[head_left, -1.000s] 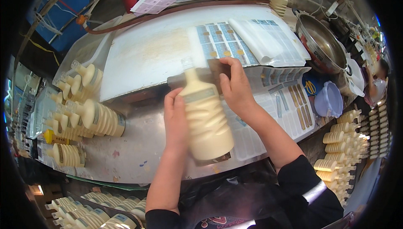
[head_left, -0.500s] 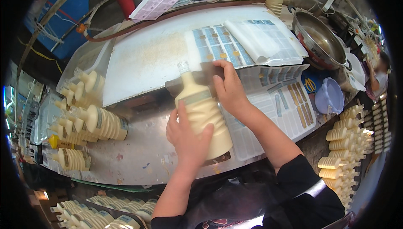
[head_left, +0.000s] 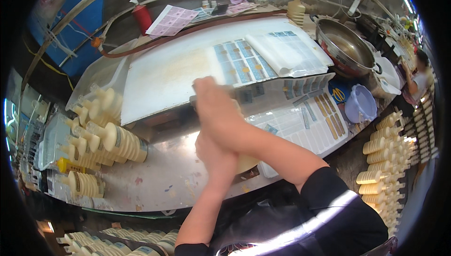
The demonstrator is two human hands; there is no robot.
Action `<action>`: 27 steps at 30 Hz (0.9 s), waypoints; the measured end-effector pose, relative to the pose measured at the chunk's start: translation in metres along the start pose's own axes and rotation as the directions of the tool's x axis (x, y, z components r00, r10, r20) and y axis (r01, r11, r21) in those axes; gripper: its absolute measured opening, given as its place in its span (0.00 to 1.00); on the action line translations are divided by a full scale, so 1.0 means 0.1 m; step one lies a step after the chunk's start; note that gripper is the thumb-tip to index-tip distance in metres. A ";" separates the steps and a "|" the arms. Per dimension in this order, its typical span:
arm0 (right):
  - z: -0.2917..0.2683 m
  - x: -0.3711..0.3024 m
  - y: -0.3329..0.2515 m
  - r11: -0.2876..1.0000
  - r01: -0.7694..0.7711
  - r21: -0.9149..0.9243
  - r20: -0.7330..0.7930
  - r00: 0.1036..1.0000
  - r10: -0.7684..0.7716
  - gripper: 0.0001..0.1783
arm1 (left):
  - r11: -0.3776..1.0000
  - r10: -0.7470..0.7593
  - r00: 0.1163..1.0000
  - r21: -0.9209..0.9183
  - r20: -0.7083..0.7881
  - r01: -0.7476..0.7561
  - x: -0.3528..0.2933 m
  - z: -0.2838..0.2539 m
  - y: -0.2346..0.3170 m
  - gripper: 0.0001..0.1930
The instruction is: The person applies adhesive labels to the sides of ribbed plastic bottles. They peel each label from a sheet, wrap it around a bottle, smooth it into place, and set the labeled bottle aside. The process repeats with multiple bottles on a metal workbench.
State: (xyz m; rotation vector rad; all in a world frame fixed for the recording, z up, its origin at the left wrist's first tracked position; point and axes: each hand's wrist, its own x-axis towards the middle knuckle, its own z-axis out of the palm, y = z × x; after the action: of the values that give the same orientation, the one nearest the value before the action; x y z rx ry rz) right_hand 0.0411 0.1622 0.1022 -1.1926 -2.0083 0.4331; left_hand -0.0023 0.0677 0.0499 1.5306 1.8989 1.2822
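A cream plastic bottle with ribbed sides (head_left: 247, 163) lies tilted on the metal worktable, mostly covered by my hands and right forearm. Low on the bottle's left side, my left hand (head_left: 213, 157) grips it, its fingers largely hidden under my right arm. My right hand (head_left: 216, 108) crosses over the bottle's upper part, blurred, with its fingers bent. A dark brownish edge shows beside those fingers; what it belongs to is unclear. Sheets of blue labels (head_left: 242, 61) lie on the white board beyond, partly under a folded-back backing sheet (head_left: 282, 54).
Several cream bottles (head_left: 120, 141) lie at the table's left, with more in rows at the right (head_left: 376, 160) and below the front edge (head_left: 136, 239). A clear tray of label strips (head_left: 310, 124), a lilac bucket (head_left: 361, 105) and a big metal pot (head_left: 350, 45) stand right. A person (head_left: 416, 80) is far right.
My right hand has swept leftward from beside the bottle's neck to across its front, over my left hand. The bottle's neck and label area are now covered. The view has shifted slightly.
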 end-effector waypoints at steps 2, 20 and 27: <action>0.26 0.07 0.03 0.998 0.013 -0.054 0.020 1.000 -0.012 0.09 | 0.999 -0.041 0.996 0.018 0.077 0.040 0.02 0.03 -0.09 0.36; -0.36 -0.25 0.94 0.993 -0.068 0.100 -0.164 0.983 0.083 0.26 | 0.979 -0.202 0.973 -0.006 0.110 0.204 -0.09 -0.02 -0.24 0.53; -0.96 -0.85 1.78 0.806 -0.431 0.406 0.115 0.899 0.422 0.14 | 0.987 -0.122 0.989 -0.091 0.083 0.130 -0.62 -0.05 -0.37 0.50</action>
State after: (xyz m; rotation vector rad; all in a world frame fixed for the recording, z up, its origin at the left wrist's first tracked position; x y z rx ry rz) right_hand 0.2440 0.1722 0.0205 -1.3498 -1.5298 1.0530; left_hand -0.0068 0.0093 0.0069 1.3687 1.8270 1.2230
